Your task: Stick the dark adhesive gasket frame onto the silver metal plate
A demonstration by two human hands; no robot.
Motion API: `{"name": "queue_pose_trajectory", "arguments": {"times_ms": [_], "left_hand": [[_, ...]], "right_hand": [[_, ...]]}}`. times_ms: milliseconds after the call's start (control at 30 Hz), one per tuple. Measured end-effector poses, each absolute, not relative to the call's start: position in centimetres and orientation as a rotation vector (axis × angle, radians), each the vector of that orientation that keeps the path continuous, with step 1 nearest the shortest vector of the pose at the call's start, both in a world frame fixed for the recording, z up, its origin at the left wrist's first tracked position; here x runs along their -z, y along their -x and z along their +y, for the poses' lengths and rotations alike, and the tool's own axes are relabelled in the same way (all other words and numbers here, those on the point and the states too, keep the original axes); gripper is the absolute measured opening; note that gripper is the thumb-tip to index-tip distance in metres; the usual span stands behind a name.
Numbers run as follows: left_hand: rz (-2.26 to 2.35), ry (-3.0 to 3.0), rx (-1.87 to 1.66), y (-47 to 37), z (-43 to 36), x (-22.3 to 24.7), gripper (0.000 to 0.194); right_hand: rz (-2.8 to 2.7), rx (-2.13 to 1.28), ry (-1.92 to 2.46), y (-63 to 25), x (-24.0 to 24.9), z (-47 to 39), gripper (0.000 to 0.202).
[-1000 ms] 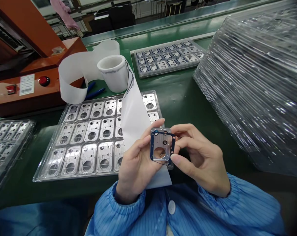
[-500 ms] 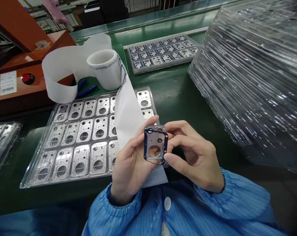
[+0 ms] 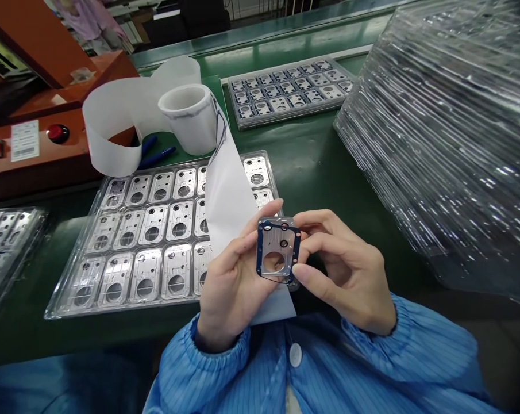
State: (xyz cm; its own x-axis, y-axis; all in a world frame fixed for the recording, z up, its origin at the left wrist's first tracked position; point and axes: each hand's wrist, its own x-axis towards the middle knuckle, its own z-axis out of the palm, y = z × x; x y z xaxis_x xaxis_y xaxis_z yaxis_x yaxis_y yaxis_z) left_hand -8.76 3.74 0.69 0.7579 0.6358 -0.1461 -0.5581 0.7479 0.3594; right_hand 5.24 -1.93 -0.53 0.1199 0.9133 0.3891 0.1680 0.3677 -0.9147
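Thin, flat dark-blue frame lies, seemingly not fully seated, over a silver metal plate clamped in the left hand, its edge pinched by the right hand; many far clear-plastic tray plates carry blue frames, visible near clear-plastic tray plates none.

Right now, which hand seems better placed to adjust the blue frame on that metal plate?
Probably the right hand: its fingertips pinch the side of the blue frame, while the left hand supports the metal plate.
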Motion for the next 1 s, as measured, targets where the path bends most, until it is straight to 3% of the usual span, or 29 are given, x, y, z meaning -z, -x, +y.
{"name": "queue_pose_trajectory", "arguments": {"times_ms": [1000], "left_hand": [[0.344, -0.334, -0.665, 8.70, 3.69, -0.89, 0.036]], "right_hand": [[-1.371, -0.662, 1.150, -5.16, 0.65, -1.89, 0.008]]}}
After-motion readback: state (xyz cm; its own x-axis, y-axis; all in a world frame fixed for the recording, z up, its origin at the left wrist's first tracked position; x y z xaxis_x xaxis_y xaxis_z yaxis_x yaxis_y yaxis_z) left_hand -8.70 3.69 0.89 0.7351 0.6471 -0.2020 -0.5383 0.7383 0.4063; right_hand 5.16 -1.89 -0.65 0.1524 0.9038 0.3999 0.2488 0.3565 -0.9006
